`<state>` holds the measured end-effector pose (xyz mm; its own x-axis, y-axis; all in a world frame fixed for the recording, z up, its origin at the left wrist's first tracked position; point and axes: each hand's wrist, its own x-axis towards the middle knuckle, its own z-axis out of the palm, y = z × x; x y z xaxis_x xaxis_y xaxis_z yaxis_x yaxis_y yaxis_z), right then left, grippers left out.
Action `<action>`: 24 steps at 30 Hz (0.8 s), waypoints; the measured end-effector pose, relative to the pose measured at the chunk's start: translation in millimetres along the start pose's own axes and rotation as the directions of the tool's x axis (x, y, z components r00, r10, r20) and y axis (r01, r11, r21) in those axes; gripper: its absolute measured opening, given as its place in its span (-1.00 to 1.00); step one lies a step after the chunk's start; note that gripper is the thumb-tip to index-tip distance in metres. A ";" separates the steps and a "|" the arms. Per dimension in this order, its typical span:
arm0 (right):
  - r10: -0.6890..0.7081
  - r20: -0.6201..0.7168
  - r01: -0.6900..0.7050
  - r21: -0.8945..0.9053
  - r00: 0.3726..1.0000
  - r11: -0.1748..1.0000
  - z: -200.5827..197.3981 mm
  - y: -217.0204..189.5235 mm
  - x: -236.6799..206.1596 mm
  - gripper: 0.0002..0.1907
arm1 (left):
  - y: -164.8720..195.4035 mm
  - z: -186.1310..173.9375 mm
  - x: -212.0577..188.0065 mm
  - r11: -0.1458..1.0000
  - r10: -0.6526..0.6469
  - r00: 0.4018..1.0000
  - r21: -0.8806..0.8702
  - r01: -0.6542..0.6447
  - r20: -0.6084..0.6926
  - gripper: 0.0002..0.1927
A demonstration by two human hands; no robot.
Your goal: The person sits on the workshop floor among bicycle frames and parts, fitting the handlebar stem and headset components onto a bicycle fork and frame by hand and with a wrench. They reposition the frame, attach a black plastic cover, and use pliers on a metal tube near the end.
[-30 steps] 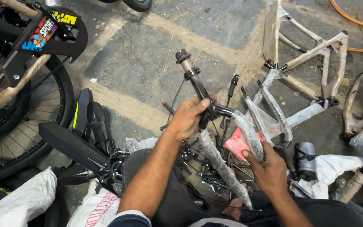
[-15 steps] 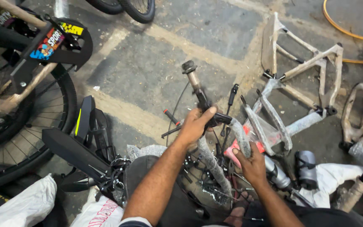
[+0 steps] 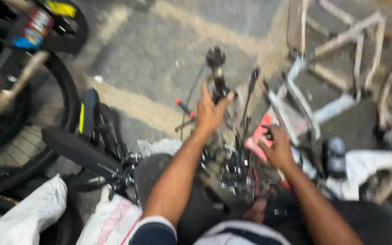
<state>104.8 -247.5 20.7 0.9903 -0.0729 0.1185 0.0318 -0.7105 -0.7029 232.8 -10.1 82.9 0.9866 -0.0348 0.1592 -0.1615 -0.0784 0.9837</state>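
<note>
Grey concrete floor [image 3: 146, 50], stained and cracked, fills the far half of the view, and bike parts crowd every edge. Far right, bare pale frames [image 3: 336, 50] lean and lie in a heap. Near left, a black wheel [image 3: 46, 118] with spokes, and a black saddle [image 3: 75, 149] pointing in from the left. White bags [image 3: 28, 213] sit at the near left, more white wrapping at the near right.

Centre stage: a bike frame [image 3: 291, 104], wrapped pale, lies across the person's lap, and its steerer tube [image 3: 217, 72] sticks up and away from the body, long axis running near to far, dark cap at the far end.

Left hand [image 3: 209, 113] is on that tube, gripping low on it; fingers wrapped round the shaft, thumb up along the right side. The tube rises straight beyond the knuckles, so the free length lies far of the hand.

Right hand [image 3: 275, 147] sits nearer and to the right, fingers curled down onto something red [image 3: 257, 136] by the frame. Motion blur hides whether they clamp it or just press on it; I cannot tell.

Between the hands, black cables and a lever [image 3: 252, 79] fan upward. A small red-tipped rod [image 3: 184, 108] pokes out left of the left wrist.

The left hand is the nearer one to the tube.
</note>
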 end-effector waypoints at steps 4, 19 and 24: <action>0.053 0.008 -0.053 0.022 0.999 0.998 -12.2 10.0 -23.9 -0.54 | -23.2 11.6 5.3 0.991 0.119 0.993 0.058 -0.118 -0.009 -0.26; 0.583 0.030 -0.583 0.010 0.812 0.812 -13.1 52.3 -63.0 -0.65 | -55.0 -5.1 5.9 0.994 0.018 0.993 -0.113 -0.005 0.117 -0.39; 0.296 -0.157 -0.288 0.069 0.942 0.955 -59.1 31.3 -61.3 -0.69 | -52.8 -6.7 -2.8 0.999 -0.030 0.990 -0.034 0.035 0.139 -0.38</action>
<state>37.2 -306.6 32.9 0.9212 -0.3889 0.0138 -0.2460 -0.6095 -0.7537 238.7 0.8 31.0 0.9785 -0.1704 0.1161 -0.1257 -0.0461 0.9910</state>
